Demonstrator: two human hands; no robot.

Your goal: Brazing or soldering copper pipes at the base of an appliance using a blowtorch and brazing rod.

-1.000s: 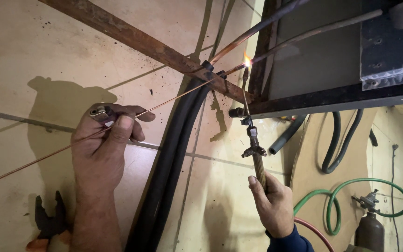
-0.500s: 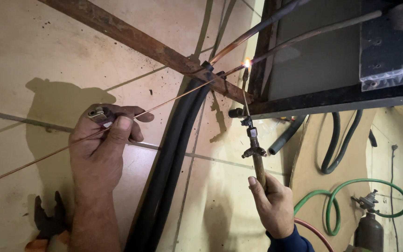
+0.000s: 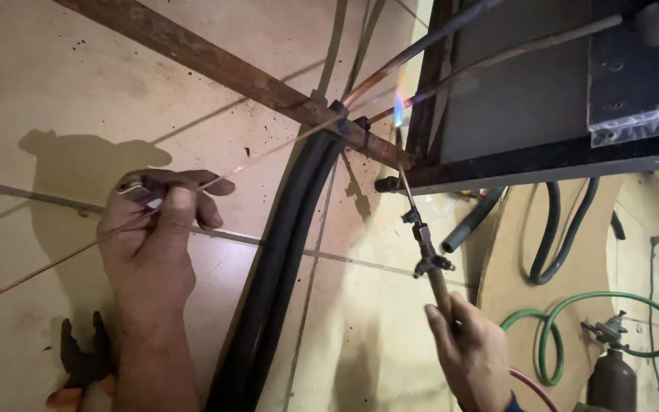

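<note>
Right, the left hand (image 3: 154,244) is pinched tight on a thin brazing rod (image 3: 215,179), thumb pressing it against the fingers, its far end reaching up to the pipe joint (image 3: 345,126). The right hand (image 3: 474,355) is clenched round the torch (image 3: 425,252), flame (image 3: 399,103) burning just beside that joint. Thick black insulated hoses (image 3: 284,259) run down the tiled floor (image 3: 62,76) between the hands; pliers (image 3: 81,362) lie near the left wrist, green hose (image 3: 551,336) and gas cylinder (image 3: 612,378) off right

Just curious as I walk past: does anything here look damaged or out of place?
The flat metal bar crossing the tiles is rusty, and the tiled floor is speckled with dark flecks. Pliers lie loose beside the left hand.
</note>
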